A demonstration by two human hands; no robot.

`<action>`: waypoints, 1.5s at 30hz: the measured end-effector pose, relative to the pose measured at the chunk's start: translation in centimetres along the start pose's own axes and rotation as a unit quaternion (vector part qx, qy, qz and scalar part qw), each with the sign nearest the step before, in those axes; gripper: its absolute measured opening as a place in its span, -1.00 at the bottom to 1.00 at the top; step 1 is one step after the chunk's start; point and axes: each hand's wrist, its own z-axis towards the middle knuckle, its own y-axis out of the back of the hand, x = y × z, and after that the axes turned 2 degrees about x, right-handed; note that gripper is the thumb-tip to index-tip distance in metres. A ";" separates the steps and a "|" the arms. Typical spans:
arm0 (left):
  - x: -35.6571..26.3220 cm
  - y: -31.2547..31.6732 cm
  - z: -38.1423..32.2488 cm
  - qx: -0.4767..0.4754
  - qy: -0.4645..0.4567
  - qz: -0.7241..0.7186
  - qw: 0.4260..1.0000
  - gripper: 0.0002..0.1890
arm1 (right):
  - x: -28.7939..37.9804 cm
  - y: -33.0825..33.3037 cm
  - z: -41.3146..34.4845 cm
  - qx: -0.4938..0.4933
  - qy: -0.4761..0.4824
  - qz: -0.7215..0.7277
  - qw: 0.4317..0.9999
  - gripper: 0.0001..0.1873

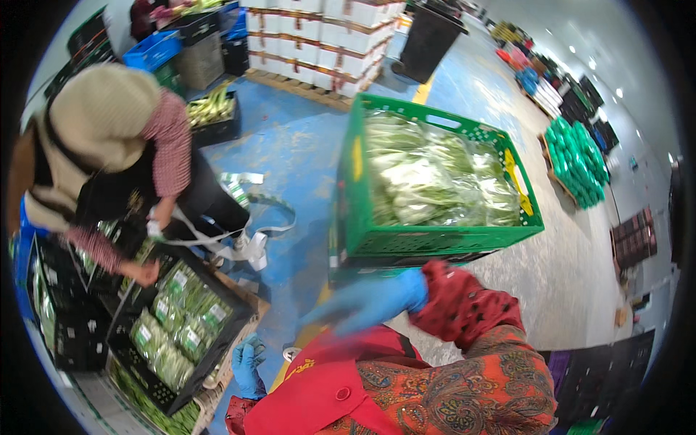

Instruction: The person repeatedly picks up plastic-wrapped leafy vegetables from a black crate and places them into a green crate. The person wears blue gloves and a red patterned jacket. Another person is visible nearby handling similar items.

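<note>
My right hand (372,304), in a blue glove and blurred by motion, is held in front of my red apron with its fingers stretched out and nothing seen in them. Beyond it stands a green plastic crate (446,239) filled with bagged leafy greens (421,179). Low in the view, my left hand (248,361), also blue-gloved, has its fingers partly curled; whether it holds anything is unclear. It is close to the right edge of a black crate (204,375) with labelled bags of greens (190,337) inside.
A co-worker (109,141) bends over the black crate, holding a label strip (212,239) that trails to the blue floor. Strapped white boxes (321,46) stand on a pallet at the back, beside a black wheeled bin (432,41). Green net sacks (576,160) are at the right.
</note>
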 end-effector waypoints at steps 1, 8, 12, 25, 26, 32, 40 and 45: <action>-1.5 -2.3 0.8 -0.005 0.012 0.020 1.000 -0.72 | 1.2 2.6 -3.6 -0.015 0.024 -0.014 0.999 -0.48; -13.0 -19.9 4.0 0.162 -0.089 -0.028 0.982 -0.67 | -0.3 16.1 -24.7 -0.655 -0.101 -0.077 0.745 -0.57; -15.5 -29.7 4.9 0.295 -0.026 -0.075 0.952 -0.54 | -4.5 23.2 -23.9 -0.580 -0.075 -0.023 0.811 -0.51; -13.5 -37.6 13.4 0.239 0.237 -0.027 0.941 -0.54 | -3.9 21.9 -19.4 -0.513 -0.031 0.143 0.846 -0.42; -14.4 -37.4 12.8 0.256 0.221 -0.005 0.941 -0.56 | -2.5 21.6 -20.2 -0.500 -0.020 0.160 0.851 -0.41; -22.1 -36.4 10.8 0.424 0.098 0.137 0.890 -0.16 | 6.1 20.2 -20.6 -0.338 0.098 -0.059 0.934 -0.37; -19.5 -36.1 6.9 0.253 -0.035 0.141 0.956 -0.44 | 7.9 28.8 -16.1 -0.267 0.126 -0.147 0.944 -0.52; -16.7 -32.3 5.3 0.225 -0.096 -0.083 0.966 -0.44 | 1.6 36.7 -11.1 -0.308 -0.026 0.016 0.951 -0.50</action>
